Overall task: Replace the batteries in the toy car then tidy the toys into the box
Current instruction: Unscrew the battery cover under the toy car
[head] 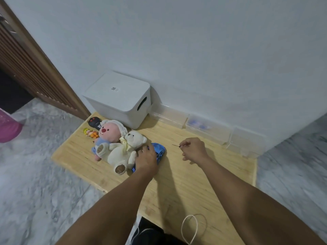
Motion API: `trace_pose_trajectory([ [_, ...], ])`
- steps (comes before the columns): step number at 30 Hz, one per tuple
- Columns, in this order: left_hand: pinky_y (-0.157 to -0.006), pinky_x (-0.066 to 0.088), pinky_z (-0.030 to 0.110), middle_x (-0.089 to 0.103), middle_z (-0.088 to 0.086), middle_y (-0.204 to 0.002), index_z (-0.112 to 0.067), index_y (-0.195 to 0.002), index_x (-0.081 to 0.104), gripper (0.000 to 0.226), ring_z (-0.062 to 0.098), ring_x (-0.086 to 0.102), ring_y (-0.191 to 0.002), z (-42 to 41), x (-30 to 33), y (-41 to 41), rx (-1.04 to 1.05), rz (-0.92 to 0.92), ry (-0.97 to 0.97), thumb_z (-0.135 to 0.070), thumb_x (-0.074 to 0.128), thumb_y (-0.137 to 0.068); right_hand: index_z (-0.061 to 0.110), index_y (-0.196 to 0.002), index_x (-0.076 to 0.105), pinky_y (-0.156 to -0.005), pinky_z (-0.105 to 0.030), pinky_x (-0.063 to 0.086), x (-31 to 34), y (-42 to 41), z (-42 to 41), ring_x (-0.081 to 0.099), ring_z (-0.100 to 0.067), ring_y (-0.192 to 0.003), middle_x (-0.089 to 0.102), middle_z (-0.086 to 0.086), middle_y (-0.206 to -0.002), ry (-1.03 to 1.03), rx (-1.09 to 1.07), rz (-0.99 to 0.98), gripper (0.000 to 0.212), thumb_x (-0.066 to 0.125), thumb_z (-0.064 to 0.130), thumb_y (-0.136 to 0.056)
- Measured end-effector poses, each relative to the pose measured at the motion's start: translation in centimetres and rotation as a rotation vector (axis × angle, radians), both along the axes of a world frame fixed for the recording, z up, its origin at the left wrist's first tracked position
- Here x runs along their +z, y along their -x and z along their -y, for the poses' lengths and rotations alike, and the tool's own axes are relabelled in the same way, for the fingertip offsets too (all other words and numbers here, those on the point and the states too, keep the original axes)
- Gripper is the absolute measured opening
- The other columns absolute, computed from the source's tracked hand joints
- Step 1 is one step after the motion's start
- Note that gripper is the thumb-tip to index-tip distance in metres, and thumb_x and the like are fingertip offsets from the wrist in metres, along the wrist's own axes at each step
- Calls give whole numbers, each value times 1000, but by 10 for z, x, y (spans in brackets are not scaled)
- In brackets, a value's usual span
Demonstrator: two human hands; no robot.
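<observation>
Left hand [146,160] clamps and half hides blue toy car [159,152]; right hand [192,150] pinches thin screwdriver [176,145]

Almost nothing here can be read. The only marking I can make out is a small white sticker [115,89] on the lid of the white box [120,98] at the back of my worktop [185,174]; it carries a dark square code and a few lines of print, all too small and blurred to read. The black toy [94,122] beside the plush figures may bear faint lettering, but I cannot tell what it says.
</observation>
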State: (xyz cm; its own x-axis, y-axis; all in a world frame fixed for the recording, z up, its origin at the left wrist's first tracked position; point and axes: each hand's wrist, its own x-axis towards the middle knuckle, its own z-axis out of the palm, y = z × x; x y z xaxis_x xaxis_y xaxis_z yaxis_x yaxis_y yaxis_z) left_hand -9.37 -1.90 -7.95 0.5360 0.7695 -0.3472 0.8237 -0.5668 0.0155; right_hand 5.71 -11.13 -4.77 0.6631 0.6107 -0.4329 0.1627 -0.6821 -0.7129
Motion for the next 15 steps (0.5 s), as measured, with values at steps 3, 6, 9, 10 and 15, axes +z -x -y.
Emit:
trace_pose_trajectory([
  [3,-105,38,40,38,16,-140,-9,-149,17,77,32,41,-127,3,1,-4,19,52,48,-21,61,-87,18,-81,74,-69,-35,59,2,-8,3,70,-23,-81,68,1,-87,-100,-76,32,16,64,7,-85],
  [6,-99,44,43,48,15,-129,-10,-136,32,64,33,47,-120,2,3,-13,109,224,159,-28,64,-84,22,-71,71,-85,-37,56,10,-16,7,67,-21,-90,69,3,-80,-150,-168,21,23,66,0,-77],
  [9,-84,49,38,56,9,-111,-8,-120,41,55,27,56,-103,1,12,-23,253,422,318,-30,70,-79,19,-75,68,-81,-33,55,19,-23,10,66,-21,-90,67,2,-81,-223,-281,-2,25,65,-6,-74],
  [10,-78,49,35,56,8,-106,-7,-116,42,55,25,57,-97,1,17,-27,328,495,406,-27,73,-76,19,-76,67,-78,-32,55,22,-26,12,66,-22,-88,67,1,-80,-253,-314,-14,25,66,-6,-74],
  [15,-65,54,34,64,16,-93,1,-106,58,50,28,63,-74,5,43,-40,740,850,1005,-19,70,-62,20,-80,59,-71,-31,54,35,-33,15,67,-19,-82,70,-4,-84,-376,-369,-96,30,78,-1,-71],
])
